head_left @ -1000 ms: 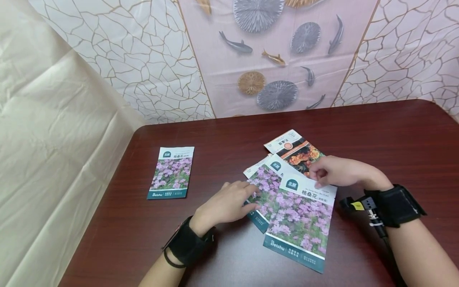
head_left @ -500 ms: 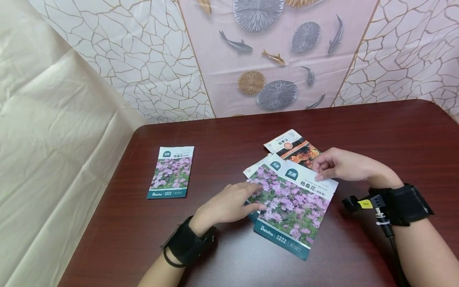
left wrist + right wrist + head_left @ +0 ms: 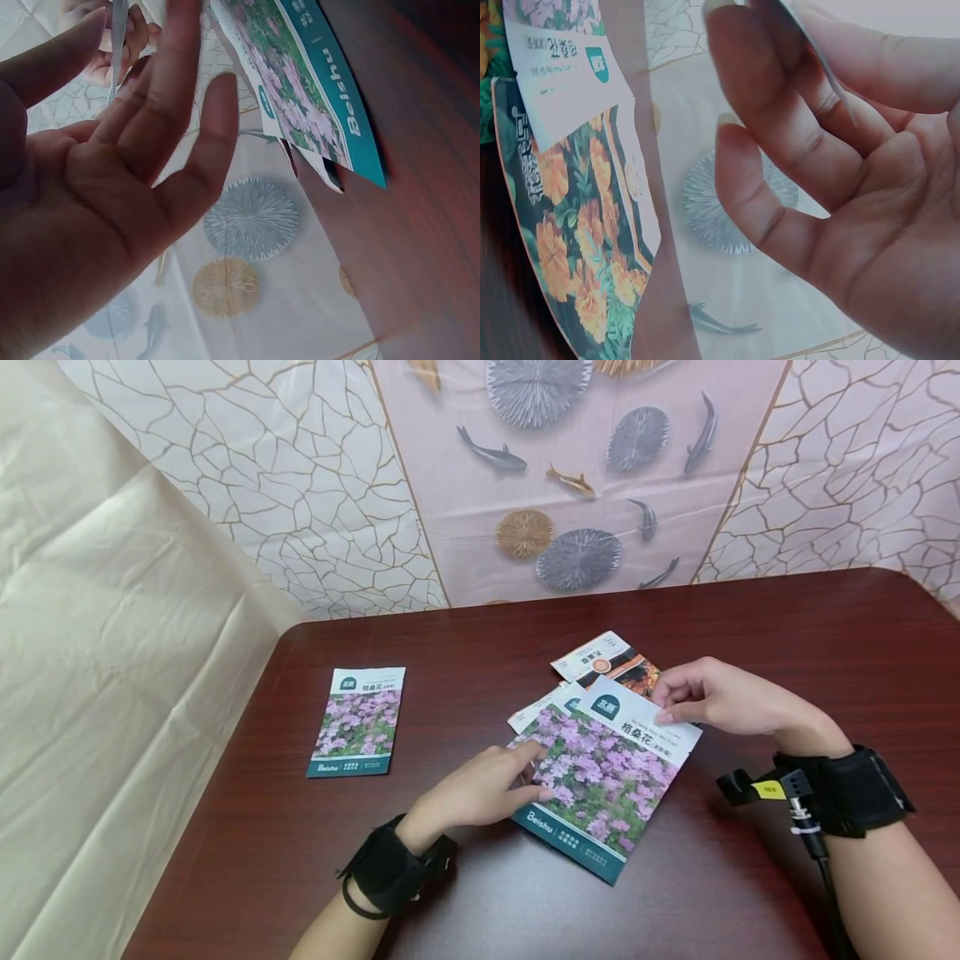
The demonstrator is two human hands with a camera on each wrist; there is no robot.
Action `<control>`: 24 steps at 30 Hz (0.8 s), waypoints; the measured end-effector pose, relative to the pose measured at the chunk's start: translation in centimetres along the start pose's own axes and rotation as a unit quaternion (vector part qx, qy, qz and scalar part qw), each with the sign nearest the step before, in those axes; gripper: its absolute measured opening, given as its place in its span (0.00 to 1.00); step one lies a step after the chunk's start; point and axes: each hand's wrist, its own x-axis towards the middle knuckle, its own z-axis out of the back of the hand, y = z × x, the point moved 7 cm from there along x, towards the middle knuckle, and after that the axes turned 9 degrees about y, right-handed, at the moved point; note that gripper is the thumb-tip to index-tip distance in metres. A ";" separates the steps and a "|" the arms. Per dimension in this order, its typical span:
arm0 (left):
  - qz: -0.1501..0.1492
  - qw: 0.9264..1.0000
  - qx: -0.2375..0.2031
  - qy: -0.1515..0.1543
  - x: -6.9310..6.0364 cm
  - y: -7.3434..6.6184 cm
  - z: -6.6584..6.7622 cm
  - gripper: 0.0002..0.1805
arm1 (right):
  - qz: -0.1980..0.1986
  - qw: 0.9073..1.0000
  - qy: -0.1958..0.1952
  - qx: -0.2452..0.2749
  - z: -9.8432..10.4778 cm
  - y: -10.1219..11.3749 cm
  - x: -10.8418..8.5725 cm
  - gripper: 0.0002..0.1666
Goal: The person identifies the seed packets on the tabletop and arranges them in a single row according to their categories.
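In the head view my right hand (image 3: 716,697) pinches the top right corner of a purple-flower seed packet (image 3: 600,768), held tilted above other packets. The right wrist view shows the thin edge of that packet between thumb and fingers. My left hand (image 3: 480,787) is at its lower left side, fingers relaxed, thumb and forefinger spread about the packet's edge. In the left wrist view the edge passes between left thumb and fingers; firm contact cannot be told. Beneath lie another purple-flower packet (image 3: 296,97), partly hidden, and an orange-flower packet (image 3: 592,240).
A separate purple-flower seed packet (image 3: 357,722) lies flat at the left of the dark red-brown table (image 3: 450,668). A patterned cloth (image 3: 480,510) hangs along the back edge, and a cream cloth (image 3: 112,693) on the left. A cable (image 3: 821,877) runs from the right wrist strap.
My right hand has carried the pinched packet leftward and slightly up, over the other purple-flower packet, its edge now between my left thumb and fingers. The left hand has stayed almost still.
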 end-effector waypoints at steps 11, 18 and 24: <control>-0.025 0.997 -0.075 -0.022 -0.4 -0.2 0.9 0.12 | 0.006 0.997 -0.073 -0.008 0.6 1.0 0.0 0.02; -0.032 0.994 -0.097 -0.042 -0.8 -0.1 1.6 0.10 | -0.038 0.986 -0.156 -0.048 1.4 1.1 -0.3 0.03; -0.025 0.991 -0.097 -0.086 -1.2 0.3 2.6 0.07 | -0.091 0.971 -0.215 -0.047 2.0 0.8 -0.6 0.14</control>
